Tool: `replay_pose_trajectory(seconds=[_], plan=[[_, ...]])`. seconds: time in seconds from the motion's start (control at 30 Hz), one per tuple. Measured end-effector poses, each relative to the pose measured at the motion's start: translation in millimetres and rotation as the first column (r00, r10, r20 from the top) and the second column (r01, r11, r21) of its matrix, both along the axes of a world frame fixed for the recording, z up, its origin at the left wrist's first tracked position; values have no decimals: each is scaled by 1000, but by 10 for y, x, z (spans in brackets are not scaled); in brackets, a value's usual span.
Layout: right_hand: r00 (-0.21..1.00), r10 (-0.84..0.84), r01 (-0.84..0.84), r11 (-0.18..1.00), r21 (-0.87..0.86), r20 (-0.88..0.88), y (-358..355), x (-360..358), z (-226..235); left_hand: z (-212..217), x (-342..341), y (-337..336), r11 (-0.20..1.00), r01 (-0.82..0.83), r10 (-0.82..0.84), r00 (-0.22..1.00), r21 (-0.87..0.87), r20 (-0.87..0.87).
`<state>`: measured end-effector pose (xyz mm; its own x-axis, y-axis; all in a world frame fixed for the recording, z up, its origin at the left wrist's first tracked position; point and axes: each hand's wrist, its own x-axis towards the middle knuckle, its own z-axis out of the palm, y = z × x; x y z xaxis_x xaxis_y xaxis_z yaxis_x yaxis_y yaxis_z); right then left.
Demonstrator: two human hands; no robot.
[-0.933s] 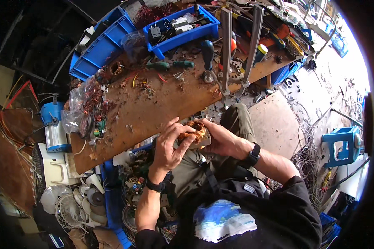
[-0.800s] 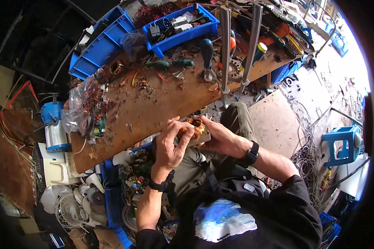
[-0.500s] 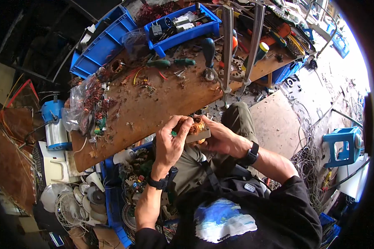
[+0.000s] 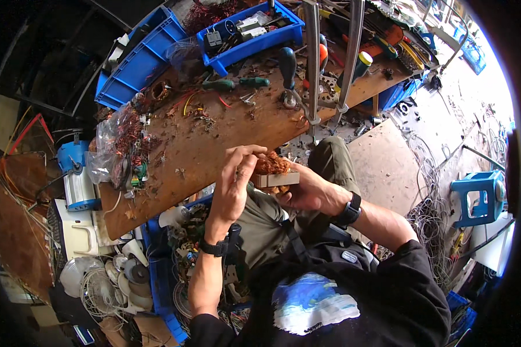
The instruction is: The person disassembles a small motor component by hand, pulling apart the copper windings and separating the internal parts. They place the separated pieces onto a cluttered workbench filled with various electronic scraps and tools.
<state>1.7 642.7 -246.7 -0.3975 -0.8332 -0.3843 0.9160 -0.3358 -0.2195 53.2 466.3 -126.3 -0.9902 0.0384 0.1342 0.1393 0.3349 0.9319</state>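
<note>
My right hand (image 4: 307,188) grips a metal core wound with copper wire (image 4: 276,179) from its right side. A flat grey-tan face of the core turns toward me, with reddish-brown windings bulging above and a little copper below. At its upper left is my left hand (image 4: 234,176), fingers bent and thumb close to them against the windings. Its fingertips are partly hidden, so anything pinched there is not visible. The core is held above my lap, just off the near edge of the wooden bench (image 4: 214,150).
Upright metal bars (image 4: 314,63) stand by a blue-handled screwdriver (image 4: 287,66) at the bench edge. A blue tray of parts (image 4: 255,37) sits farther back, near green-handled tools (image 4: 220,85). Scrap fills a blue crate (image 4: 156,272) at lower left. A blue stool (image 4: 479,196) stands right.
The core has tilted so its flat face and upper windings show more. My left hand has risen slightly, its fingers shifting toward the windings' upper left. My right hand keeps its hold.
</note>
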Motion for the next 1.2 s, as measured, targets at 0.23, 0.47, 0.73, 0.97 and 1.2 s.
replay_pose_trajectory(seconds=[0.23,0.47,0.73,0.97,1.2], plan=[[993,88,-79,991,-109,79,28,30,120,-118,58,-130,995,79,-79,997,-53,6],[986,132,-113,979,-169,105,51,92,-25,-205,131,-81,998,25,-21,998,-60,65],[996,89,-83,981,177,-30,-14,92,-81,-230,140,-59,997,30,-33,999,-68,-37],[993,114,-113,991,76,-5,94,46,8,-98,232,-37,993,96,-100,993,-71,-57],[988,82,-39,951,306,-131,79,95,189,-124,201,-103,985,100,-113,990,-143,-89]])
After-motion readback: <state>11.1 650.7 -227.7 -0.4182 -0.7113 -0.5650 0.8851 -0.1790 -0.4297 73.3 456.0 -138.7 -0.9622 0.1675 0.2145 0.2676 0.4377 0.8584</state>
